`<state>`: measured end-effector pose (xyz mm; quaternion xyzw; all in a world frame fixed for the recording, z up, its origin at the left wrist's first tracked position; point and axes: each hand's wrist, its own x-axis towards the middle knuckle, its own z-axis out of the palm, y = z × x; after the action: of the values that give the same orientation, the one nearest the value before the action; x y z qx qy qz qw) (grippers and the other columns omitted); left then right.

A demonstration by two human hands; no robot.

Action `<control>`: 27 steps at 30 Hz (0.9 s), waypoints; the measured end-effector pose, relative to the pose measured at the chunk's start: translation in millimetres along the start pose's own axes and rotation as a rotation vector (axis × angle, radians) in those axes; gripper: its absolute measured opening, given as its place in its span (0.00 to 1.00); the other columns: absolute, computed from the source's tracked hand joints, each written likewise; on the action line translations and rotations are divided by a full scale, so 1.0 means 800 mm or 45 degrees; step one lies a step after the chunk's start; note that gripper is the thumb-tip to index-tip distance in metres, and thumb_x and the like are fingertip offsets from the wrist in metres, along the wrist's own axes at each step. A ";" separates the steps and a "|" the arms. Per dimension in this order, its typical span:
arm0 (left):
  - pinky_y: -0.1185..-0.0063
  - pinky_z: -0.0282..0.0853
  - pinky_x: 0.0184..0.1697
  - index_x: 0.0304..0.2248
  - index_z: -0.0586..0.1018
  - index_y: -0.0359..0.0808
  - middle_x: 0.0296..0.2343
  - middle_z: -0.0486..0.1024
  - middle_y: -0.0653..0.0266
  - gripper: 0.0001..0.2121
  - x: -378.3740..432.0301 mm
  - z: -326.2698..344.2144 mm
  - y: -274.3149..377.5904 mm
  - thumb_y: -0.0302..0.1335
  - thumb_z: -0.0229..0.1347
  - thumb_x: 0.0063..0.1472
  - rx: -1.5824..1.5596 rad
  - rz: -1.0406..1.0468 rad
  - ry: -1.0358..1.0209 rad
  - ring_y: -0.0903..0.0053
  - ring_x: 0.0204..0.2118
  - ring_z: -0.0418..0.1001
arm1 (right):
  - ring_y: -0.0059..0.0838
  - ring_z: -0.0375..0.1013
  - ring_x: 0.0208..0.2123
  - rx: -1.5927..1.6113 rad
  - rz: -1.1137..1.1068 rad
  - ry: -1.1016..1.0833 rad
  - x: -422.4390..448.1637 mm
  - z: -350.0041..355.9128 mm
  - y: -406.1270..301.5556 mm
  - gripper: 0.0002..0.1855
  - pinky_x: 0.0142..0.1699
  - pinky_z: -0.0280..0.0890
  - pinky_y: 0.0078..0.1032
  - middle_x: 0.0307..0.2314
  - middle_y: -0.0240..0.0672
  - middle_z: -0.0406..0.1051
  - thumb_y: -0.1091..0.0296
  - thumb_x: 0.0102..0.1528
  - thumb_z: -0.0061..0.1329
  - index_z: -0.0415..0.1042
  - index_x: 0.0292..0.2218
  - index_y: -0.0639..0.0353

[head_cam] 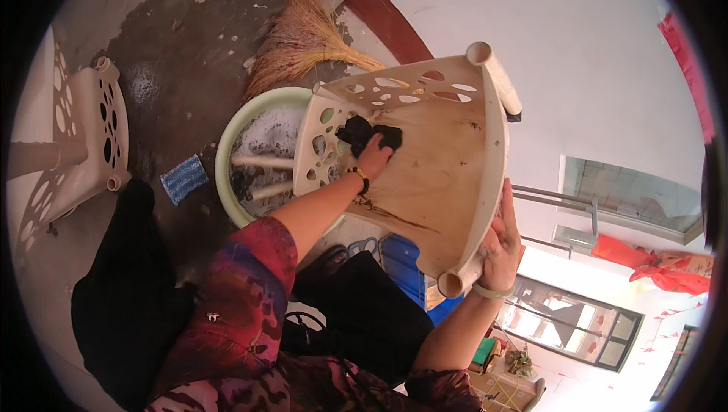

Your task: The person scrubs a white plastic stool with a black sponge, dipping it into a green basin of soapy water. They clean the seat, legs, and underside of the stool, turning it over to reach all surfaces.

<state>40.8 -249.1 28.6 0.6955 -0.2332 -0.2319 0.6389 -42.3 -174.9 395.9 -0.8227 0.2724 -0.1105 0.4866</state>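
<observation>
My left hand (375, 156), with a beaded bracelet at the wrist, presses a bunched black cloth (357, 134) against the inner face of a cream plastic shelf tier (432, 162). This tier has pebble-shaped holes in its sides, tube sockets at its corners and dark dirt streaks. My right hand (499, 247), wearing a pale bangle, holds its right-hand edge near a lower socket. The tier stands tilted, its left end over a light green basin (224, 167). Foamy water and cream plastic tubes (264, 162) are in the basin.
A straw broom (307, 42) lies beyond the basin on the partly wet floor. A blue-and-white scrubbing pad (185, 179) rests left of the basin. Another holed plastic rack (96, 122) stands at the far left. Near my foot is a blue container (404, 261); cardboard boxes (503, 389) are at the lower right.
</observation>
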 end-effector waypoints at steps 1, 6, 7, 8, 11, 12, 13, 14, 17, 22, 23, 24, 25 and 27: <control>0.76 0.51 0.57 0.51 0.59 0.26 0.53 0.55 0.49 0.29 -0.014 -0.003 0.048 0.31 0.47 0.50 -0.438 -0.112 0.011 0.63 0.56 0.54 | 0.21 0.66 0.41 0.052 0.022 0.017 -0.003 -0.015 0.008 0.45 0.49 0.55 0.15 0.34 0.40 0.72 0.75 0.44 0.49 0.38 0.58 0.69; 0.75 0.50 0.57 0.49 0.63 0.26 0.54 0.51 0.49 0.26 0.006 -0.047 0.208 0.31 0.47 0.51 -0.895 0.011 0.231 0.62 0.57 0.52 | 0.24 0.67 0.43 0.080 0.052 0.001 -0.004 -0.012 0.015 0.49 0.52 0.54 0.20 0.34 0.40 0.73 0.66 0.45 0.53 0.37 0.58 0.69; 0.75 0.51 0.57 0.48 0.64 0.26 0.54 0.52 0.49 0.25 0.006 -0.047 0.221 0.30 0.47 0.51 -0.824 0.108 0.210 0.61 0.56 0.52 | 0.24 0.67 0.42 0.067 0.059 0.020 -0.002 -0.008 0.011 0.49 0.51 0.54 0.19 0.34 0.40 0.73 0.65 0.45 0.54 0.37 0.58 0.69; 0.74 0.51 0.57 0.48 0.65 0.26 0.54 0.52 0.49 0.24 0.005 -0.048 0.232 0.29 0.48 0.51 -0.749 0.202 0.189 0.61 0.56 0.53 | 0.23 0.67 0.41 0.040 0.075 -0.001 -0.001 -0.007 0.008 0.49 0.51 0.54 0.19 0.33 0.40 0.73 0.64 0.44 0.54 0.37 0.58 0.69; 0.73 0.52 0.57 0.46 0.66 0.26 0.53 0.54 0.49 0.23 -0.022 -0.035 0.261 0.26 0.49 0.49 -0.745 0.516 0.018 0.61 0.55 0.54 | 0.22 0.67 0.39 -0.026 0.073 -0.036 0.002 -0.015 0.008 0.49 0.49 0.55 0.18 0.32 0.39 0.73 0.63 0.45 0.54 0.38 0.58 0.69; 0.73 0.52 0.57 0.46 0.67 0.26 0.53 0.55 0.49 0.23 -0.033 -0.032 0.266 0.25 0.49 0.49 -0.785 0.614 -0.059 0.60 0.55 0.54 | 0.21 0.67 0.39 -0.049 0.054 -0.046 0.002 -0.021 0.011 0.48 0.48 0.56 0.17 0.32 0.38 0.73 0.63 0.45 0.53 0.38 0.58 0.69; 0.72 0.52 0.57 0.46 0.66 0.26 0.52 0.55 0.48 0.23 -0.036 -0.032 0.267 0.25 0.49 0.49 -0.777 0.619 -0.065 0.60 0.55 0.54 | 0.21 0.67 0.38 -0.072 0.036 -0.056 0.001 -0.024 0.014 0.48 0.48 0.56 0.16 0.32 0.38 0.73 0.64 0.45 0.53 0.38 0.58 0.69; 0.72 0.52 0.57 0.46 0.66 0.26 0.52 0.55 0.48 0.23 -0.039 -0.031 0.269 0.24 0.49 0.49 -0.771 0.624 -0.073 0.60 0.55 0.54 | 0.20 0.67 0.38 -0.060 0.033 -0.036 -0.001 -0.025 0.015 0.48 0.46 0.57 0.15 0.32 0.38 0.73 0.64 0.45 0.53 0.38 0.58 0.69; 0.72 0.52 0.57 0.47 0.66 0.27 0.52 0.55 0.50 0.23 -0.013 -0.056 0.266 0.23 0.48 0.48 -0.710 0.479 -0.025 0.60 0.56 0.53 | 0.20 0.67 0.36 -0.038 0.023 0.007 -0.001 -0.013 0.014 0.48 0.43 0.58 0.13 0.31 0.36 0.72 0.63 0.45 0.53 0.39 0.58 0.68; 0.72 0.51 0.58 0.50 0.64 0.33 0.53 0.55 0.54 0.27 0.003 -0.060 0.242 0.22 0.49 0.47 -0.499 0.227 0.081 0.62 0.56 0.53 | 0.15 0.66 0.32 -0.092 0.037 0.039 0.003 -0.015 0.011 0.46 0.37 0.57 0.08 0.30 0.34 0.72 0.63 0.44 0.51 0.41 0.58 0.69; 0.72 0.50 0.58 0.51 0.63 0.35 0.53 0.54 0.54 0.29 -0.007 -0.052 0.242 0.20 0.50 0.46 -0.456 0.345 0.017 0.62 0.56 0.52 | 0.15 0.66 0.31 -0.108 0.038 0.035 0.006 -0.021 0.015 0.46 0.37 0.57 0.08 0.30 0.34 0.72 0.64 0.44 0.50 0.41 0.58 0.69; 0.72 0.50 0.58 0.52 0.62 0.37 0.54 0.53 0.53 0.31 -0.033 -0.043 0.238 0.19 0.51 0.44 -0.414 0.440 -0.065 0.62 0.57 0.52 | 0.14 0.66 0.31 -0.088 -0.001 0.028 0.003 -0.020 0.019 0.46 0.36 0.57 0.07 0.30 0.34 0.72 0.65 0.44 0.50 0.40 0.58 0.70; 0.72 0.50 0.58 0.53 0.60 0.39 0.54 0.52 0.53 0.33 -0.050 -0.040 0.234 0.18 0.51 0.43 -0.374 0.535 -0.150 0.63 0.57 0.52 | 0.14 0.66 0.31 -0.061 0.005 0.032 0.002 -0.020 0.020 0.46 0.36 0.57 0.07 0.30 0.34 0.72 0.65 0.44 0.51 0.40 0.58 0.70; 0.72 0.51 0.58 0.52 0.60 0.38 0.54 0.51 0.55 0.34 -0.041 -0.039 0.198 0.15 0.52 0.41 -0.343 0.716 -0.007 0.64 0.57 0.53 | 0.14 0.67 0.32 -0.003 0.022 0.043 0.004 -0.013 0.013 0.47 0.37 0.58 0.07 0.30 0.35 0.72 0.65 0.44 0.52 0.40 0.58 0.71</control>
<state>29.9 -216.2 190.0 0.5121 -0.3851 -0.0768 0.7639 -47.9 -188.7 392.0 -0.8190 0.2879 -0.1196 0.4818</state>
